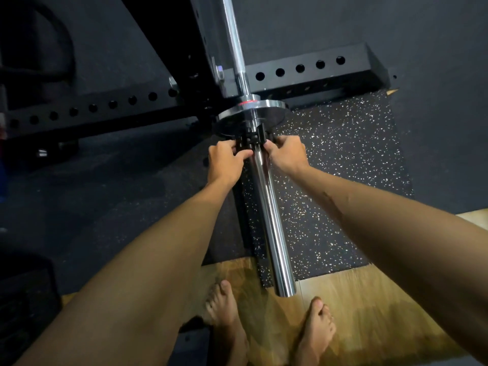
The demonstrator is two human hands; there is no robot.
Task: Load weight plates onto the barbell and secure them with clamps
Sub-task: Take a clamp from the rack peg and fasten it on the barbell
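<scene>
Both hands pinch a black clamp on the barbell sleeve, just in front of the weight plate.

From where I sit, I see the left hand [226, 161] closed on the left side of the clamp [253, 140], thumb and fingers pressed against it, and the right hand [286, 154] gripping its right side the same way. The clamp sits around the chrome barbell [269, 217], close to the small dark plate [232, 122] already on the sleeve; I cannot tell whether clamp and plate touch. Beyond the plate a red ring [247, 102] marks the collar, and the thinner shaft runs up past the black rack [311, 71] with its row of holes. The free end of the sleeve points toward two bare feet [314, 331] on a wooden floor strip [375, 307], beside a speckled rubber mat [330, 159].
</scene>
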